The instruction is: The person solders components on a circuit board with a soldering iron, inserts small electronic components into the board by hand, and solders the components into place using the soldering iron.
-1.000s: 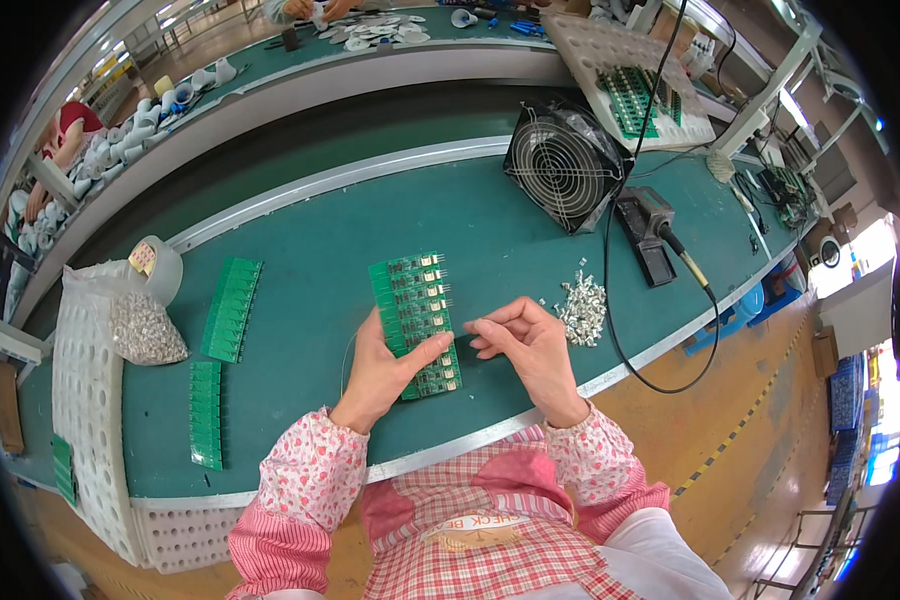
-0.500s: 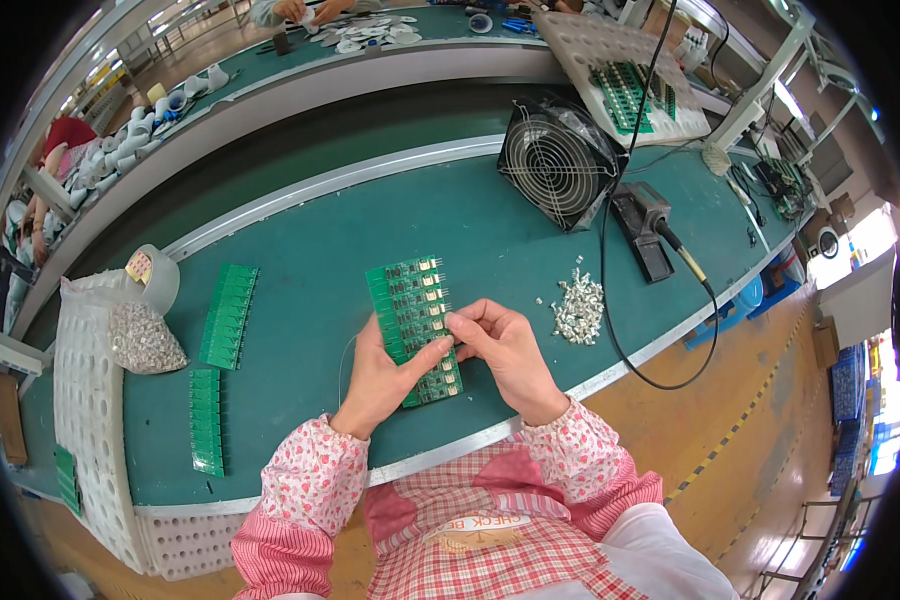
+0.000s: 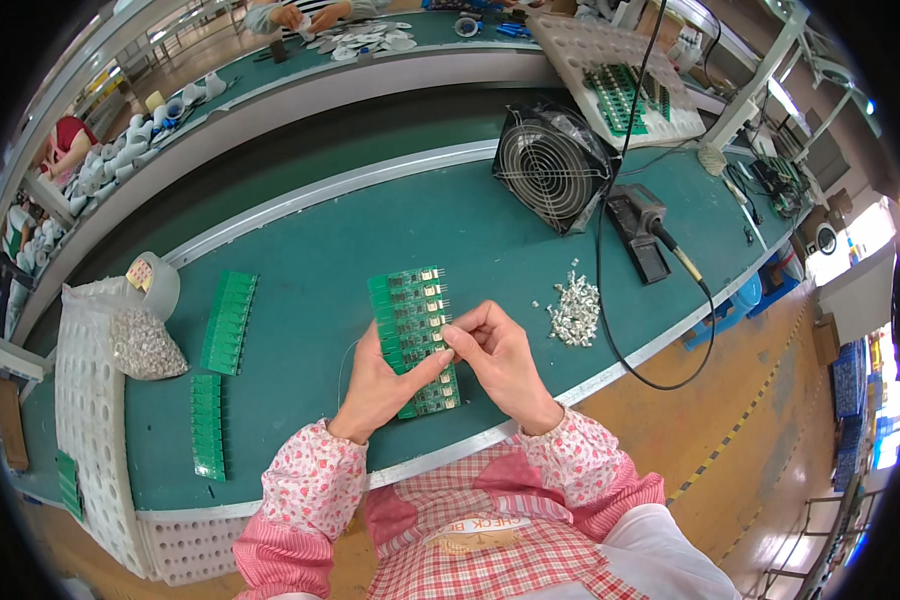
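Observation:
A green circuit board panel (image 3: 410,300) is held upright-tilted over the near middle of the bench. Dark chips and a column of small silvery-white parts run down it, with thin pins sticking out along its right edge. My left hand (image 3: 378,385) grips its lower left side, thumb across the front. My right hand (image 3: 500,365) is closed in a pinch at the panel's right edge, thumb and forefinger touching it beside the white parts. Whatever is between those fingertips is hidden. Right of my right hand lies a pile of small silvery-white parts (image 3: 575,312).
Two more green panels (image 3: 232,320) (image 3: 207,425) lie to the left, near a bag of small parts (image 3: 145,343), a tape roll (image 3: 155,285) and a white perforated tray (image 3: 90,400). A black fan (image 3: 553,165) and soldering iron holder (image 3: 638,235) with a cable stand right. Co-workers sit across.
The whole scene has shifted slightly in view. The panel sits a little lower in my hands, and my right fingertips have moved slightly down along its right edge.

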Demonstrator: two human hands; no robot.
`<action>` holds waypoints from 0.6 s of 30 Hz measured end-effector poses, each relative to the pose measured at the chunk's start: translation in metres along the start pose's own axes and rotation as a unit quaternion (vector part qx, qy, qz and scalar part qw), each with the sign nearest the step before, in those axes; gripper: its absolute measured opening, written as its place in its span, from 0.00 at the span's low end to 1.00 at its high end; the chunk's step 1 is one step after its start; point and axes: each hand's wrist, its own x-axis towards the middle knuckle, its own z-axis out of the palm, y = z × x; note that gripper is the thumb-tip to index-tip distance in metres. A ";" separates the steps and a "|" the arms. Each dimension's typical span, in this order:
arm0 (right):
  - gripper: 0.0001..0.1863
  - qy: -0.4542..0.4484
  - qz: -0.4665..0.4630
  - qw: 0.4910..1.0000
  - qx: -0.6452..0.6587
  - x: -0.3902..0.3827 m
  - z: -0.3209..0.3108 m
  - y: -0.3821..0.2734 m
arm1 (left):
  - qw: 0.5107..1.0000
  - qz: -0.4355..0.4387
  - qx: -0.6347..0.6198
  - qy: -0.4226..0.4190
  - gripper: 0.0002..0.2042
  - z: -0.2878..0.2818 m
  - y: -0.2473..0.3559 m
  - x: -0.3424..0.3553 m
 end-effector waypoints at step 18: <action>0.14 0.162 -0.296 0.752 -0.566 0.001 -0.057 -0.019 | 0.972 -0.131 -0.177 -0.078 0.20 -0.011 0.005 -0.002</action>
